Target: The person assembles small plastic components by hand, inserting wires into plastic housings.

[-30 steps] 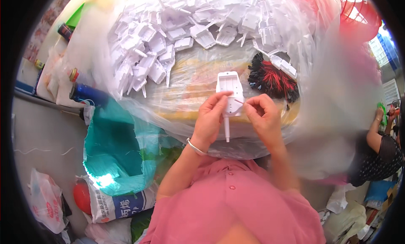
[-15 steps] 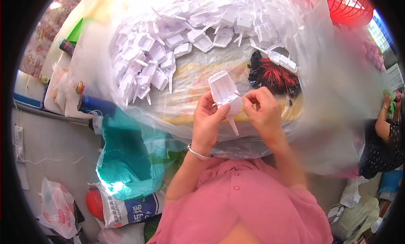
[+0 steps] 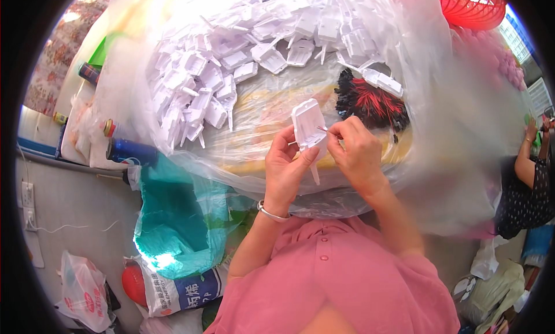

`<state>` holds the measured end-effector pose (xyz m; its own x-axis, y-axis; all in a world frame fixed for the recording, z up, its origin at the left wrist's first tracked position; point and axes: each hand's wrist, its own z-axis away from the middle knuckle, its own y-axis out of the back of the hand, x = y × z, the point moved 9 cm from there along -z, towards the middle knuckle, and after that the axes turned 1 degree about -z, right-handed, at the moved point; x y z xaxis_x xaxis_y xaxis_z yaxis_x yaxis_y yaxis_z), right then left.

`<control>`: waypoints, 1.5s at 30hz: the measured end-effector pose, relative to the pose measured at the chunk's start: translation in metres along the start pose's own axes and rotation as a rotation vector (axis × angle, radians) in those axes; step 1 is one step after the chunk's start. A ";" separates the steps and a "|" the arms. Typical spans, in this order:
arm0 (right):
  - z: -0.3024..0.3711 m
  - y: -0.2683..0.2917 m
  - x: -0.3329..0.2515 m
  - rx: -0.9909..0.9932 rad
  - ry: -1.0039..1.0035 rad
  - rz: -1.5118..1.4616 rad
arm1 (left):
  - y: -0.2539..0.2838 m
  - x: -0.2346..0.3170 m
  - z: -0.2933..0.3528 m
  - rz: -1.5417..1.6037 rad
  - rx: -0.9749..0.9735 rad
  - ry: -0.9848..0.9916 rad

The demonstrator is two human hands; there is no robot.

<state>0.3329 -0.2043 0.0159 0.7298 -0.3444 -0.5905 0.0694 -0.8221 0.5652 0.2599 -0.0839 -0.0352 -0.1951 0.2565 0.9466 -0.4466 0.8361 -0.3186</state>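
My left hand (image 3: 287, 163) grips a white plastic casing (image 3: 309, 125), a shallow box with a tapered stem that points down. Its open side faces up toward me. At the casing's right edge, my right hand (image 3: 357, 153) is closed in a pinch on a thin wire (image 3: 322, 129), dark reddish in colour. Most of that wire is hidden by the fingers. Beyond the right hand lies a bundle of red and black wires (image 3: 378, 101), with a white casing (image 3: 381, 82) resting on its far edge. A large heap of similar white casings (image 3: 199, 82) spreads over the far and left parts of the table.
Clear plastic sheeting (image 3: 254, 175) covers the table. At the left edge lies a blue can (image 3: 132, 150), above an open teal sack (image 3: 217, 230). A red plastic basket (image 3: 471, 7) is at the far right. Another person's arm (image 3: 526, 160) shows at the right rim.
The casing has turned more upright in my left hand, showing more of its inside. My right hand has shifted slightly left along its edge, still pinching the wire. The whole view has shifted slightly.
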 end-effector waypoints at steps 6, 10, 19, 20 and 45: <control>0.000 0.002 -0.005 0.001 0.050 0.073 | -0.003 0.001 -0.001 -0.049 -0.026 -0.013; 0.001 0.002 -0.011 -0.020 0.101 0.125 | -0.002 -0.001 0.000 -0.080 -0.028 -0.015; 0.002 0.002 -0.012 -0.017 0.123 0.148 | -0.002 -0.003 0.000 -0.100 -0.028 -0.021; 0.002 0.002 -0.012 -0.017 0.122 0.149 | -0.002 -0.003 0.000 -0.097 -0.028 -0.019; 0.004 0.002 -0.009 -0.008 0.108 0.167 | -0.003 -0.006 0.001 -0.188 -0.026 -0.038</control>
<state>0.3239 -0.2043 0.0196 0.8003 -0.4251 -0.4230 -0.0541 -0.7536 0.6551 0.2618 -0.0883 -0.0403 -0.1431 0.0765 0.9867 -0.4559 0.8798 -0.1343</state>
